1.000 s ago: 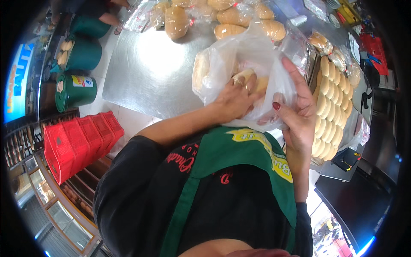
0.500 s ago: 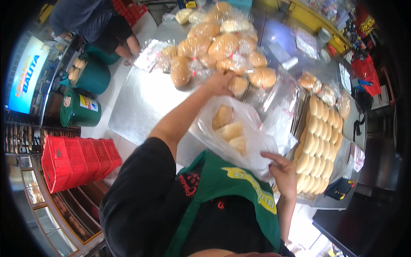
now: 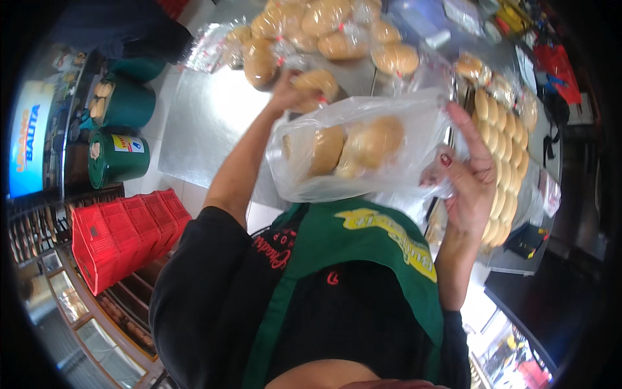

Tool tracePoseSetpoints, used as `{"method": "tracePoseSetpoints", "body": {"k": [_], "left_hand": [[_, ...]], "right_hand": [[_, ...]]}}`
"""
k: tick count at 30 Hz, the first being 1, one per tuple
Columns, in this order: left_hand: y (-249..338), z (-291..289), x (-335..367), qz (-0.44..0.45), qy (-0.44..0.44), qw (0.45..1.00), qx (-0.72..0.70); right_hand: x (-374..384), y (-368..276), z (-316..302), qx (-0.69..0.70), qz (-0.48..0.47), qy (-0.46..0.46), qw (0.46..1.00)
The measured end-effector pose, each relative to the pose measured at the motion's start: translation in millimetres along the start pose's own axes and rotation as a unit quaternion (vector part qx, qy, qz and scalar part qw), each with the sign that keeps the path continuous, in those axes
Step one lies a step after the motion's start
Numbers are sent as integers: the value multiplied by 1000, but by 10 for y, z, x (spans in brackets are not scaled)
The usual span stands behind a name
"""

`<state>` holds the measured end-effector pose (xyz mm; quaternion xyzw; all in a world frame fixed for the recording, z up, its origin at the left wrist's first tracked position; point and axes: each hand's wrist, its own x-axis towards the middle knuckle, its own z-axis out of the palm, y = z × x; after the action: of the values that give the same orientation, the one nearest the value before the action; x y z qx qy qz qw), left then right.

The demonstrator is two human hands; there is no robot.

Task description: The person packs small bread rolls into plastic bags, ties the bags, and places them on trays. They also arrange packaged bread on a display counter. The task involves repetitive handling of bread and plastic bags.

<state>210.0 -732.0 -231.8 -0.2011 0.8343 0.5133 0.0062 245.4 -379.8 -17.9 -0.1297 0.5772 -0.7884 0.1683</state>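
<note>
My left hand (image 3: 291,95) is closed on the end of a wrapped bread loaf (image 3: 317,84), just above the steel table. A red tie shows at the loaf's lower edge. In front of my apron hangs a clear plastic bag (image 3: 301,185) with several bread rolls (image 3: 379,139) inside, tilted on its side. My right hand (image 3: 473,175) grips the bag at its right end, thumb and forefinger spread along the plastic. Behind my left hand lies a pile of wrapped loaves (image 3: 327,19).
Rows of unwrapped rolls (image 3: 502,139) fill a tray at the right, with small wrapped breads (image 3: 499,87) beyond it. The steel table (image 3: 194,133) ends at the left. Red crates (image 3: 129,233) and green bins (image 3: 120,159) stand there. A person (image 3: 129,29) is at the far left.
My left hand has moved left along the pile, bringing a wrapped loaf with it. My right hand has lifted the bag and turned it sideways.
</note>
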Motion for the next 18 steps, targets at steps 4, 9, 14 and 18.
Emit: {"method": "tracePoseSetpoints", "body": {"k": [4, 9, 14, 18], "left_hand": [[-38, -791, -529, -6, -74, 898, -435], [823, -809, -1093, 26, -262, 861, -434], [1583, 819, -1632, 265, -60, 962, 26], [1476, 1374, -1855, 335, -188, 878, 286]], "right_hand": [[-135, 22, -104, -36, 28, 57, 997], [-241, 8, -28, -55, 50, 53, 996], [-346, -8, 140, -113, 2, -10, 994], [-336, 195, -108, -312, -2, 73, 947]]}}
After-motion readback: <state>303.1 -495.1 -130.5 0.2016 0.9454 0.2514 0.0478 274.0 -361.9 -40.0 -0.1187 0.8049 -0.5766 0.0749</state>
